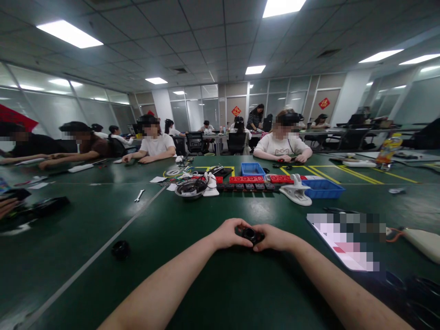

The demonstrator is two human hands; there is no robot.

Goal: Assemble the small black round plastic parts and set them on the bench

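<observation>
A small black ring-shaped part (250, 235) is held between both hands just above the green table, its round opening facing me. My left hand (229, 233) is closed around its left side, thumb and fingers curled on the rim. From the right, my right hand (273, 237) pinches the same part, thumb in front. Much of it is hidden by the fingers, so I cannot tell its exact kind. Another black round part (120, 250) sits on the table to the left, apart from my hands.
A phone (338, 245) lies right of my hands, with dark round objects (419, 293) nearer me. Ahead stand a metal bowl (189, 189), red power strips (245, 179), a white stand (297, 190) and a blue tray (323, 189). Left lies a wrench (139, 196). Several people sit around.
</observation>
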